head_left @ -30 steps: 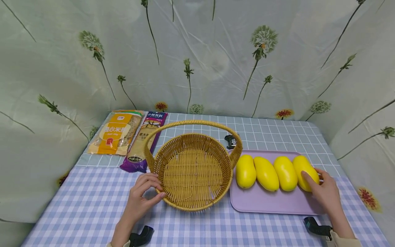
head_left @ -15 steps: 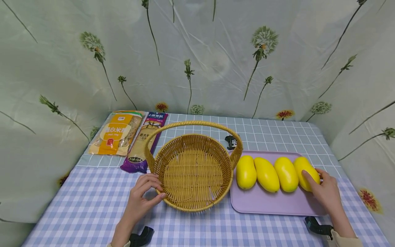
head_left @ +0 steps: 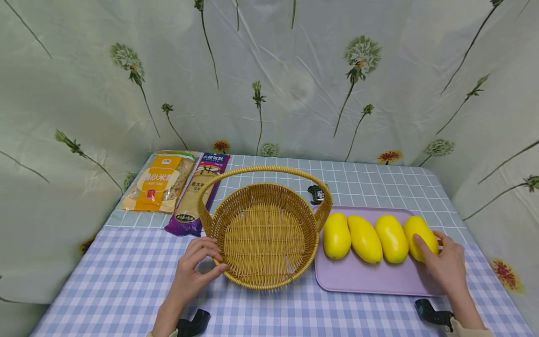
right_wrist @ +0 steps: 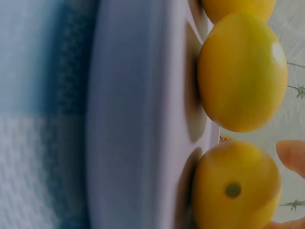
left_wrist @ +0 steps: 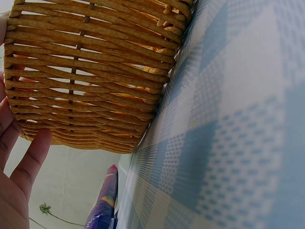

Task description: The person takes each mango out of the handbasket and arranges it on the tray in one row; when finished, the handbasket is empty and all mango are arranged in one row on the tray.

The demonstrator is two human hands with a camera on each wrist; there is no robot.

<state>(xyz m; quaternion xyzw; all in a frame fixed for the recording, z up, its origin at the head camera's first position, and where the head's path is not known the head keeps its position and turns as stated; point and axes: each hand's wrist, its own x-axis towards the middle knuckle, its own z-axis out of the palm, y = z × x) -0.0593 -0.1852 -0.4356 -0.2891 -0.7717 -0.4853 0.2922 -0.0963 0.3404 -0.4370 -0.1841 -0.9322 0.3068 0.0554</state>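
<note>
The round wicker basket [head_left: 263, 234] with its tall arched handle stands in the middle of the table. My left hand [head_left: 194, 267] holds its near left rim, the thumb on the rim and the other fingers over the edge. In the left wrist view some fingers show through the weave of the basket [left_wrist: 90, 71]. On the lilac tray [head_left: 366, 281] several yellow mangoes [head_left: 364, 238] lie side by side. The rightmost mango [head_left: 418, 229] is gripped by my right hand [head_left: 447, 264], thumb on top and fingers at its right side. That mango [right_wrist: 233, 167] still appears low over the tray.
Left of the basket lie an orange-labelled food bag [head_left: 157, 185] and a purple pasta packet [head_left: 198, 194]. A small black object [head_left: 316, 194] sits behind the basket's right side. A flowered curtain [head_left: 294, 84] hangs behind the table.
The rightmost mango has shifted slightly to the right with my right hand, away from its neighbour. My left hand and the basket stay put.
</note>
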